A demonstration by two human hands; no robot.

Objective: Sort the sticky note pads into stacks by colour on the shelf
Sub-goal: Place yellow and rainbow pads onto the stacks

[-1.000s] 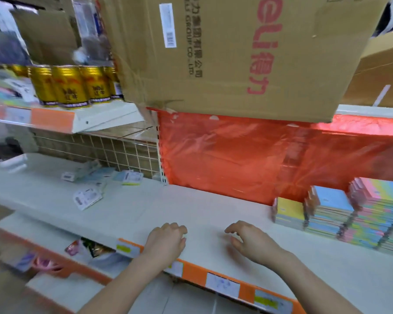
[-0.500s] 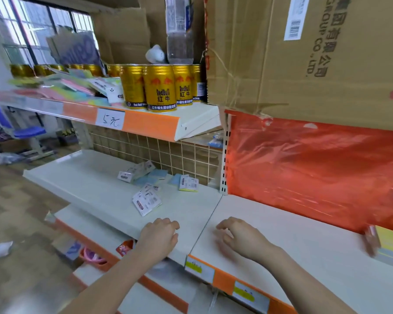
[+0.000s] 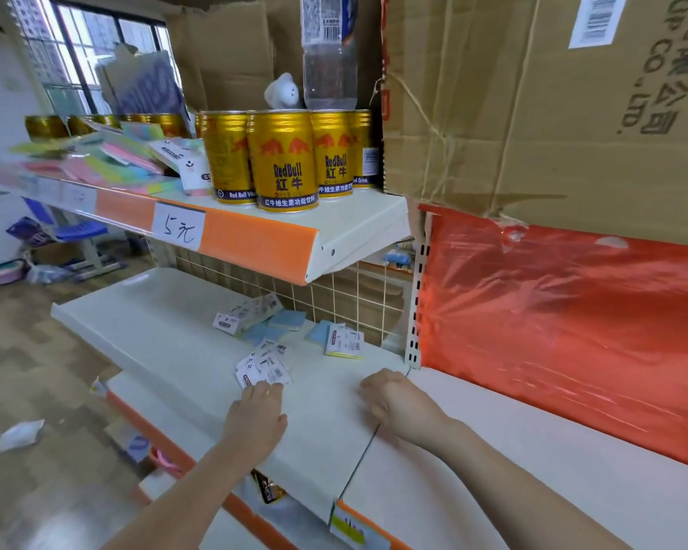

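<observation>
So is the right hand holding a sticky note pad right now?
No, the right hand rests curled on the bare shelf, holding nothing.

— What can we read on the upper shelf?

— On the front gold can (image 3: 286,160) we read "RedBull" over the characters 红牛, with a line of Chinese print on the blue band at its foot. The can to its left (image 3: 226,156) shows "Red Bull Vita" on its band before it curves away, and the one at the far right (image 3: 361,148) shows "Drink".

— And the white tag (image 3: 179,227) on the orange shelf edge?

— Handwritten, "5元".

— The big cardboard box (image 3: 553,113)?

— We make out "CO.,LTD" and Chinese characters running sideways, plus a barcode label (image 3: 598,17) too small to read. The print on the small packets (image 3: 263,367) below is too fine for us.
</observation>
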